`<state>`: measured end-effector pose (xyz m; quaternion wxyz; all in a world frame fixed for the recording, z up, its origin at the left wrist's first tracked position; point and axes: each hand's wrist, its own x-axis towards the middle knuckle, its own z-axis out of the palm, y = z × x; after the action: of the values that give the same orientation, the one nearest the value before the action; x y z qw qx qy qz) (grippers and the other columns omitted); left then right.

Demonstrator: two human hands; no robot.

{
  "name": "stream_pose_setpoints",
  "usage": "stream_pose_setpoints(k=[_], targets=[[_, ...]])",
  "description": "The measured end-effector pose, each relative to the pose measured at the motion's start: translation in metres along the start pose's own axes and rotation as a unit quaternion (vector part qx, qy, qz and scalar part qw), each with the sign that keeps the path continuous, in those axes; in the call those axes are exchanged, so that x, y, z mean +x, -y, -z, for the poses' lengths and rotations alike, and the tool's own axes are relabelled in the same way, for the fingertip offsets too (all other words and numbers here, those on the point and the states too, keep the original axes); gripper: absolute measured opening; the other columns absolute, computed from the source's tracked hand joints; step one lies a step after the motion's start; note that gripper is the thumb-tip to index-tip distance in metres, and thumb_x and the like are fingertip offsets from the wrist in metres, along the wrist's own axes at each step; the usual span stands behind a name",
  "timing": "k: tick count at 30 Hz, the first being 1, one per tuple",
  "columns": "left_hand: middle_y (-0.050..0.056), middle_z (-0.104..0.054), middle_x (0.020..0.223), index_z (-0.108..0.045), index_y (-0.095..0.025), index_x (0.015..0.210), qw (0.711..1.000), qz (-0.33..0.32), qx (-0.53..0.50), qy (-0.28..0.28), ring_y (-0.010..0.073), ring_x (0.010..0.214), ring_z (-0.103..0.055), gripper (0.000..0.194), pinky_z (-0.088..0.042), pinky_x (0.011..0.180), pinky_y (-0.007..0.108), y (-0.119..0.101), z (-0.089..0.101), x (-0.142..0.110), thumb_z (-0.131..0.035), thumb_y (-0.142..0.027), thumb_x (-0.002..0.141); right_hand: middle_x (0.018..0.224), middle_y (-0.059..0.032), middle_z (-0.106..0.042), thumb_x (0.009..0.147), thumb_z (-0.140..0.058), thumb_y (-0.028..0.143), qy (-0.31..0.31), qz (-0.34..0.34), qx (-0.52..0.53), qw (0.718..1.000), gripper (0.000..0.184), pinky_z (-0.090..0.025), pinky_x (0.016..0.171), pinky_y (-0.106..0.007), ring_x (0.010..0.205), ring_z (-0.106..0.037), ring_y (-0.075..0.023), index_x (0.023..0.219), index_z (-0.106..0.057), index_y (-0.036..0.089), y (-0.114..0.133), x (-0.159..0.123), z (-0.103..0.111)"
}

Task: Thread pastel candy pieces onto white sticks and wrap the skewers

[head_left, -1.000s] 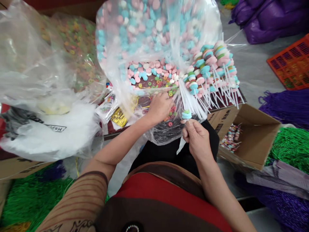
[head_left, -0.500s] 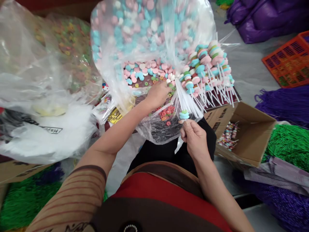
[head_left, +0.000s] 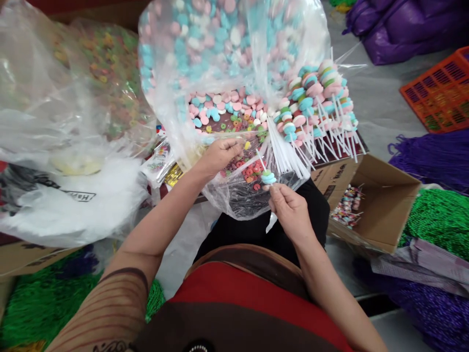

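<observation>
My right hand (head_left: pixel 291 208) was drawn in tight, thumb and finger pinching a candy stick (head_left: pixel 268 177) just below its sweets, a green piece above pale blue ones, with the bare tip of the stick leaning up and to the left. That stick was in front of me, above the near edge of a clear plastic sheet (head_left: pixel 240 203). My left hand (head_left: pixel 222 154) was over the same sheet, fingers brought together near the bare tip but apart from it; they seemed to have hold of a small yellow ring (head_left: pixel 247 145), though it was too small and blurred for me to be sure. Below lay a heap of red rings (head_left: pixel 253 170), and farther back on the dark worktop (head_left: pixel 220 126) were loose pink, blue and white sweets (head_left: pixel 236 103), spread at the mouth of a big clear bag (head_left: pixel 220 44) full of the same kind. A fan of white sticks (head_left: pixel 286 151) lay to the right of the rings, beside a pile of filled sticks (head_left: pixel 317 100). A cardboard box (head_left: pixel 388 205) stood at my right, with small colourful pieces inside, and another clear bag (head_left: pixel 106 73) of rings was on my left.
</observation>
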<state>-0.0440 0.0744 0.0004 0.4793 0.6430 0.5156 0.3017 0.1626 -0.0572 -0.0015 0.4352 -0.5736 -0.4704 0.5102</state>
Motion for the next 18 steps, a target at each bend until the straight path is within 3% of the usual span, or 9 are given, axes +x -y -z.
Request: stream_pose_setpoints(k=[2, 5, 8, 13, 18], targets=[[0.002, -0.068, 0.079, -0.069, -0.019, 0.084, 0.994, 0.028, -0.098, 0.028, 0.0125, 0.067, -0.059, 0.033, -0.048, 0.066, 0.028, -0.003, -0.006, -0.007, -0.060, -0.047, 0.099, 0.053, 0.0079, -0.040, 0.096, -0.063, 0.057, 0.005, 0.003, -0.007, 1.000, 0.040, -0.028, 0.048, -0.025, 0.048, -0.033, -0.0092, 0.090, -0.071, 0.019, 0.001, 0.000, -0.002], [0.002, -0.069, 0.079, -0.069, -0.020, 0.085, 0.988, 0.040, -0.144, 0.045, 0.0110, 0.067, -0.059, 0.031, -0.047, 0.065, 0.026, -0.006, -0.014, -0.011, -0.063, -0.048, 0.098, 0.054, 0.0067, -0.039, 0.096, -0.061, 0.056, 0.000, 0.012, -0.036, 0.999, 0.040, -0.029, 0.048, -0.025, 0.049, -0.034, -0.0100, 0.091, -0.073, 0.019, -0.001, -0.001, -0.002], [0.002, -0.072, 0.081, -0.072, -0.020, 0.095, 0.992, 0.022, -0.116, 0.048, 0.0122, 0.071, -0.063, 0.030, -0.051, 0.070, 0.027, -0.008, -0.014, -0.012, -0.061, -0.047, 0.099, 0.055, 0.0050, -0.042, 0.098, -0.058, 0.052, -0.013, 0.028, -0.090, 0.995, 0.038, -0.031, 0.049, -0.024, 0.051, -0.038, -0.0114, 0.092, -0.076, 0.019, -0.001, -0.003, 0.001], [0.005, -0.076, 0.097, -0.073, -0.019, 0.099, 0.997, -0.065, 0.027, 0.034, 0.0168, 0.093, -0.069, 0.025, -0.053, 0.088, 0.030, -0.016, -0.007, -0.015, -0.060, -0.040, 0.098, 0.053, 0.0044, -0.043, 0.099, -0.057, 0.047, -0.010, 0.031, -0.145, 0.989, 0.035, -0.031, 0.049, -0.024, 0.051, -0.039, -0.0117, 0.089, -0.076, 0.019, 0.005, -0.006, 0.006], [0.000, -0.067, 0.080, -0.067, -0.018, 0.092, 0.991, -0.047, -0.072, 0.101, 0.0127, 0.075, -0.063, 0.025, -0.050, 0.077, 0.026, -0.022, -0.017, -0.021, -0.056, -0.040, 0.098, 0.050, 0.0069, -0.042, 0.097, -0.060, 0.059, 0.007, 0.000, -0.073, 0.997, 0.043, -0.029, 0.047, -0.025, 0.046, -0.036, -0.0101, 0.090, -0.073, 0.019, 0.008, -0.004, 0.005]])
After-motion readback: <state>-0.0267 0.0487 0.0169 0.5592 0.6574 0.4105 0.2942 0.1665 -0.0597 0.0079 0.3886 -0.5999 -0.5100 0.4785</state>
